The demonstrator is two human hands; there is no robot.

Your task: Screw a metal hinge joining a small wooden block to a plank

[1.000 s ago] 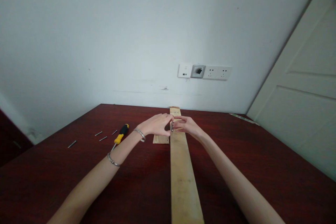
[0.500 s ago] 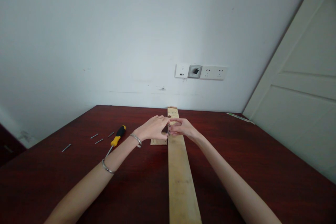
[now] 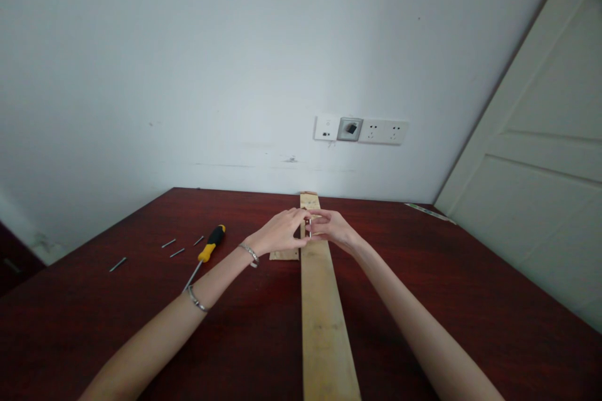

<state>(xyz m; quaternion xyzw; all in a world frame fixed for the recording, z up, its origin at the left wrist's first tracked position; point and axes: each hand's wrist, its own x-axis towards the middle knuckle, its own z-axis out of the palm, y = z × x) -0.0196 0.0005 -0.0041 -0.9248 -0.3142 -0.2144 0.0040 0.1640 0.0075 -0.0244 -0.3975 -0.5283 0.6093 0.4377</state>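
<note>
A long pale wooden plank (image 3: 324, 313) runs away from me across the dark red table. Over its far part, my left hand (image 3: 279, 230) and my right hand (image 3: 335, 227) meet at the fingertips. Between them is a small shiny metal piece (image 3: 309, 228), pinched by thumb and fingers from both sides; its exact kind is too small to tell. Left of the plank, a short wooden piece (image 3: 284, 255) sticks out below my left hand.
A yellow-and-black screwdriver (image 3: 212, 245) lies left of my left forearm. Several loose metal screws or nails (image 3: 177, 252) are scattered further left. The white wall with sockets (image 3: 383, 131) bounds the table's far edge; a white panelled door (image 3: 540, 200) stands at right.
My left hand has shifted slightly right, and the metal piece has moved right with it, further over the plank. The plank and the screwdriver stay in place.
</note>
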